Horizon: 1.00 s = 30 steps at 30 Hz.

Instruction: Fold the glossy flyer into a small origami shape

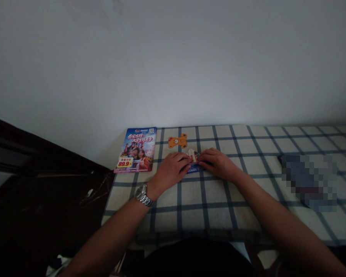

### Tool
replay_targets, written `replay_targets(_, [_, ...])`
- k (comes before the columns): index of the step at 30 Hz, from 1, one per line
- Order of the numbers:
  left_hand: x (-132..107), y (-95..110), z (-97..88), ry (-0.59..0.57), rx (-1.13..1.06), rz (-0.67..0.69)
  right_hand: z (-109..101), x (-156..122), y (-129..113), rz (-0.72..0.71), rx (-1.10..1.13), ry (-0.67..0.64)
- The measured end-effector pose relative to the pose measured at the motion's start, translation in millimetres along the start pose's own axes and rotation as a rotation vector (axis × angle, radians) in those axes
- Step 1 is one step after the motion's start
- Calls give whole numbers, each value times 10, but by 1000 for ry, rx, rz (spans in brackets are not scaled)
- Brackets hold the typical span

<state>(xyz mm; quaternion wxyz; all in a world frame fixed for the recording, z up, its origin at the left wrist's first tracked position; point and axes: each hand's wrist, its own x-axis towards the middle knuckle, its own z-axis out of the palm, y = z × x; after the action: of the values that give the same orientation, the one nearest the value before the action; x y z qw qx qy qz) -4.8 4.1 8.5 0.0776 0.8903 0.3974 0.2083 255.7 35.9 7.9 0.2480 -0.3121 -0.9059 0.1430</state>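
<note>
Pinching folded paper [193, 155] on the desk [167, 219] | it lies between my left grip [173, 167] and right grip [218, 164], both clasping its sides | neither nearer | long axis: I can't tell

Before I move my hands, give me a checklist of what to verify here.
1. Left hand touching the small, multicoloured, folded printed paper: ok.
2. Right hand touching it too: ok.
3. Fold edges lined up: cannot tell; fingers cover them.
4. Flat orange bear-shaped picture uncovered: ok, just beyond the paper.
5. Glossy blue-and-pink printed leaflet lying flat: ok, left of the left hand.
</note>
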Motion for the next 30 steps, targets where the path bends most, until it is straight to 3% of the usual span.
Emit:
replay_targets(11, [50, 1, 47, 39, 60, -70, 72, 41, -10, 141, 40, 67])
replay_targets(30, [41, -40, 104, 49, 20, 26, 171, 51, 25, 130, -75, 120])
